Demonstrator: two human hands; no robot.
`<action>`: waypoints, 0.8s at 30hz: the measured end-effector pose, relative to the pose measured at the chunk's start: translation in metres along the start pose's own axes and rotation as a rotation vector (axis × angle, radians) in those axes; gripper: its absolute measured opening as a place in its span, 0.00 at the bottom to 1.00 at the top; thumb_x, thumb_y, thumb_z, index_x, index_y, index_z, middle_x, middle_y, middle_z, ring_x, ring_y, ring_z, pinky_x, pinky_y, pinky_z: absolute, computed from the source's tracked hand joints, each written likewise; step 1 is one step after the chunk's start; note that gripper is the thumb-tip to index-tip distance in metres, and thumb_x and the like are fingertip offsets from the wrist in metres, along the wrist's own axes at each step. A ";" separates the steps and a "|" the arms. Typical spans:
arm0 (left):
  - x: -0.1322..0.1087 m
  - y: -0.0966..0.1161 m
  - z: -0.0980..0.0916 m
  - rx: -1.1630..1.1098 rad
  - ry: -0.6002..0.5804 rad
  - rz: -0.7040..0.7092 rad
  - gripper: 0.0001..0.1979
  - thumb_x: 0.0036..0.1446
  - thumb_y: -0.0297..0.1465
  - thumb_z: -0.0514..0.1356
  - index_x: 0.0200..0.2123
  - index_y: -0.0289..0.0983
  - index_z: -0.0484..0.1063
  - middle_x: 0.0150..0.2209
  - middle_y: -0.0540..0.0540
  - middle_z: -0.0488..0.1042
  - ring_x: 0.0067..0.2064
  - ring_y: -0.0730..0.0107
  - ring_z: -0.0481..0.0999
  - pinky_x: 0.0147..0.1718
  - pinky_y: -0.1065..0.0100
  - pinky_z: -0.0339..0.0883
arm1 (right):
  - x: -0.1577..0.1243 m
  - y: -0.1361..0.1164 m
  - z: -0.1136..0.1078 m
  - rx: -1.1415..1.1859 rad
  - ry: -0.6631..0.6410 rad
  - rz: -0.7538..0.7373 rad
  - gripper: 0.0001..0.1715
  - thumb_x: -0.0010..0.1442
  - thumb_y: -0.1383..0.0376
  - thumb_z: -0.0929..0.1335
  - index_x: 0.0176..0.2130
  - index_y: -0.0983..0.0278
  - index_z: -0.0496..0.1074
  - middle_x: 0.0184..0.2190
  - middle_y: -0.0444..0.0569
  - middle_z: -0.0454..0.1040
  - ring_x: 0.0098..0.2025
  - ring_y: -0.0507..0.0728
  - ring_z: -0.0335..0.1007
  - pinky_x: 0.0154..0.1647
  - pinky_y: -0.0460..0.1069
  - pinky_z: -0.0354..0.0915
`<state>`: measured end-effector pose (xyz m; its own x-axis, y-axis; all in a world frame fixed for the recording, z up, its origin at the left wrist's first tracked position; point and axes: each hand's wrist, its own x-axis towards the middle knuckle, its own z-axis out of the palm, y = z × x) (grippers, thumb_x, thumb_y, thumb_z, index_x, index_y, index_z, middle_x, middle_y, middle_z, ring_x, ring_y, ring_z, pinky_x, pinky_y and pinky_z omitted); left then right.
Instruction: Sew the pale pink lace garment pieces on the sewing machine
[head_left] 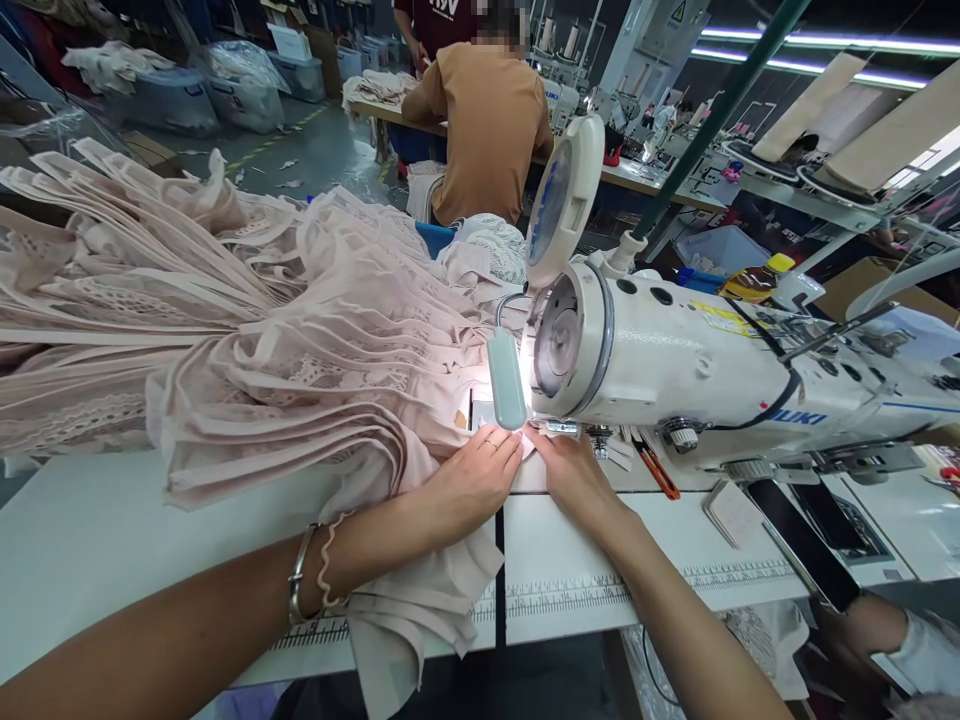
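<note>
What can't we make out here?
All head view:
Sewing machine needle: not visible, likely blocked by the pale green oval plate.
Pink fabric piece: outline covered by left hand and right hand.
Machine's far end: cut by right edge.
Ruler numbers: too small.

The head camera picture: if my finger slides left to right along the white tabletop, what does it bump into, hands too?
Pile of pale pink cloth → left hand → right hand → orange cutter → small beige square pad.
</note>
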<state>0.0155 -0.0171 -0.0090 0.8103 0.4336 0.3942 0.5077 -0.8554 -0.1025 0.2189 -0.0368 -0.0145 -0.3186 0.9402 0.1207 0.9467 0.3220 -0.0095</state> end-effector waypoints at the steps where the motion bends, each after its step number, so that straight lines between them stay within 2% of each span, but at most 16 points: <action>1: 0.000 0.000 0.001 0.000 0.003 -0.002 0.17 0.68 0.19 0.45 0.52 0.25 0.70 0.47 0.33 0.77 0.49 0.59 0.75 0.49 0.61 0.63 | 0.000 0.000 0.000 0.001 -0.003 0.000 0.31 0.61 0.77 0.57 0.55 0.56 0.73 0.45 0.53 0.79 0.50 0.63 0.72 0.56 0.59 0.64; 7: -0.004 0.002 0.003 0.040 0.043 -0.014 0.18 0.67 0.19 0.47 0.56 0.26 0.67 0.49 0.35 0.75 0.51 0.57 0.73 0.51 0.59 0.61 | 0.001 -0.001 -0.006 -0.015 -0.032 0.012 0.33 0.60 0.79 0.57 0.55 0.58 0.74 0.42 0.54 0.80 0.46 0.62 0.73 0.53 0.58 0.66; 10: -0.005 -0.006 0.001 0.104 0.048 0.020 0.13 0.65 0.17 0.49 0.45 0.30 0.71 0.43 0.39 0.76 0.44 0.61 0.74 0.51 0.59 0.60 | -0.002 -0.001 -0.009 -0.007 0.027 0.027 0.33 0.60 0.79 0.57 0.56 0.58 0.75 0.41 0.54 0.80 0.46 0.61 0.73 0.51 0.56 0.68; 12: -0.006 -0.016 -0.001 0.132 0.054 0.039 0.12 0.64 0.15 0.50 0.34 0.33 0.69 0.35 0.44 0.74 0.36 0.65 0.73 0.50 0.60 0.60 | -0.004 0.001 -0.008 0.045 0.071 0.006 0.34 0.60 0.79 0.58 0.56 0.57 0.76 0.41 0.51 0.80 0.45 0.60 0.73 0.48 0.54 0.69; 14: -0.006 -0.026 -0.004 0.130 0.063 0.041 0.13 0.63 0.15 0.50 0.31 0.35 0.66 0.31 0.47 0.72 0.33 0.67 0.71 0.51 0.60 0.59 | -0.007 0.003 -0.007 0.112 0.080 -0.031 0.32 0.61 0.77 0.59 0.55 0.54 0.77 0.41 0.49 0.80 0.44 0.58 0.74 0.46 0.52 0.71; 19: -0.006 -0.034 -0.014 0.110 0.045 0.052 0.11 0.62 0.15 0.51 0.37 0.35 0.68 0.34 0.47 0.73 0.39 0.63 0.72 0.55 0.54 0.57 | -0.012 0.006 -0.005 0.175 0.085 -0.092 0.33 0.60 0.77 0.60 0.57 0.53 0.75 0.47 0.48 0.79 0.46 0.57 0.73 0.47 0.52 0.72; 22: -0.005 -0.028 -0.016 0.165 0.037 0.071 0.13 0.62 0.13 0.50 0.39 0.33 0.69 0.36 0.46 0.73 0.40 0.63 0.72 0.50 0.58 0.60 | -0.012 0.004 -0.005 0.167 0.114 -0.097 0.33 0.60 0.77 0.59 0.57 0.54 0.75 0.47 0.49 0.79 0.46 0.58 0.73 0.48 0.53 0.72; 24: -0.004 -0.025 -0.016 0.161 0.045 0.115 0.14 0.62 0.13 0.49 0.35 0.33 0.69 0.34 0.46 0.72 0.37 0.65 0.71 0.44 0.63 0.61 | -0.012 0.003 -0.005 0.173 0.134 -0.094 0.32 0.61 0.77 0.59 0.55 0.56 0.76 0.45 0.49 0.79 0.45 0.58 0.74 0.48 0.53 0.72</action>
<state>-0.0051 -0.0021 0.0062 0.8536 0.3190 0.4119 0.4553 -0.8409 -0.2924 0.2260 -0.0477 -0.0115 -0.3848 0.8858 0.2595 0.8872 0.4325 -0.1608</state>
